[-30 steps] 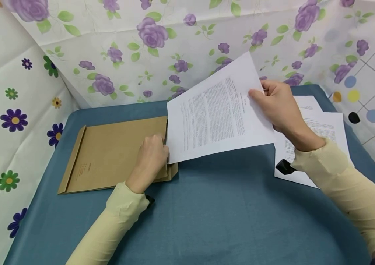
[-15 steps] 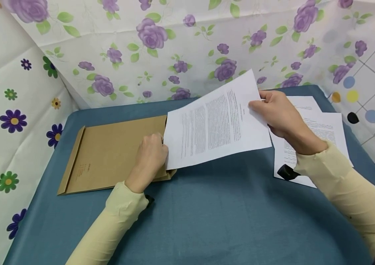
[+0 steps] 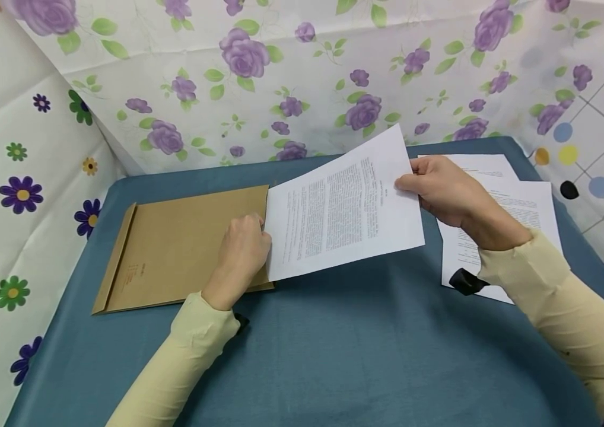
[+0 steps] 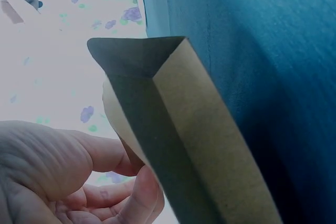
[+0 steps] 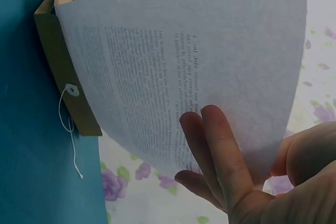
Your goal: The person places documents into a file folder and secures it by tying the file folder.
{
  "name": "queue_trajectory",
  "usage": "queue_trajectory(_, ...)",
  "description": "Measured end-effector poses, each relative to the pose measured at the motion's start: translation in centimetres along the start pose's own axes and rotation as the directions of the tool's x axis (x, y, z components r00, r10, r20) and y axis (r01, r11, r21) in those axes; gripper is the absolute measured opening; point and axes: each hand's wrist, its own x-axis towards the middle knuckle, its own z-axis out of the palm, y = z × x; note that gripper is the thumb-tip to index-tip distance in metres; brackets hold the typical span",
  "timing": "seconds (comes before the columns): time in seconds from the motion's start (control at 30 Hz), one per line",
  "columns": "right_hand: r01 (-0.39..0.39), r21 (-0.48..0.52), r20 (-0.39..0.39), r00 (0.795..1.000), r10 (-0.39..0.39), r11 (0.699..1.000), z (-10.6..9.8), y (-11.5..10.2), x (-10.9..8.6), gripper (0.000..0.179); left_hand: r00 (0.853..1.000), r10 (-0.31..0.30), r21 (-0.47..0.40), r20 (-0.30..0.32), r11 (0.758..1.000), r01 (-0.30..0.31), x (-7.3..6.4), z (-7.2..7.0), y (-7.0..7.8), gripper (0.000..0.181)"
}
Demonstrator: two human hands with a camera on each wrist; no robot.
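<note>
A brown paper envelope (image 3: 184, 255) lies on the blue-covered table, its mouth facing right. My left hand (image 3: 240, 255) pinches the upper layer at the mouth; in the left wrist view, thumb and fingers close on the edge of the raised brown paper (image 4: 205, 145). My right hand (image 3: 451, 190) holds a white printed sheet (image 3: 339, 213) by its right side, thumb on the text side. The sheet tilts down leftward, its left end at the mouth. How much lies inside is hidden. In the right wrist view, a white string (image 5: 71, 124) hangs from a round fastener (image 5: 72, 90) on the flap.
More printed sheets (image 3: 526, 207) lie overlapping on the right of the table, partly behind my right hand and wrist. Flowered cloth (image 3: 174, 71) rises behind the table (image 3: 366, 356), with patterned cloths on both sides.
My right hand has moved down and slightly left, lowering the sheet toward the envelope; the sheet now covers the flap corner that showed before. The left hand stays at the mouth.
</note>
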Motion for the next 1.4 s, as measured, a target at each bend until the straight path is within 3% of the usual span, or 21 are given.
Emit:
queue_trajectory(0.63, -0.04, 0.057, 0.203, 0.979, 0.028, 0.998, 2.2, 2.6, 2.5, 0.038, 1.0, -0.003, -0.001, 0.006, 1.0, 0.003, -0.3, -0.2, 0.2, 0.012)
queue_trajectory(0.83, -0.042, -0.037, 0.258, 0.965, 0.05, 0.998, 3.0, 3.6, 3.8, 0.035, 1.0, 0.001, -0.001, 0.014, 1.0, -0.001, -0.3, -0.1, 0.1, 0.011)
queue_trajectory(1.03, -0.046, -0.139, 0.292, 0.953, 0.086, 0.989, 3.8, 4.3, 5.2, 0.033, 1.0, 0.006, -0.005, 0.01, 1.0, -0.006, -0.2, -0.1, 0.1, 0.028)
queue_trajectory(1.4, -0.093, -0.077, 0.342, 0.933, 0.114, 0.993, 5.6, 5.3, 6.7, 0.034, 1.0, 0.008, 0.006, -0.001, 1.0, -0.008, -0.3, -0.2, 0.1, 0.011)
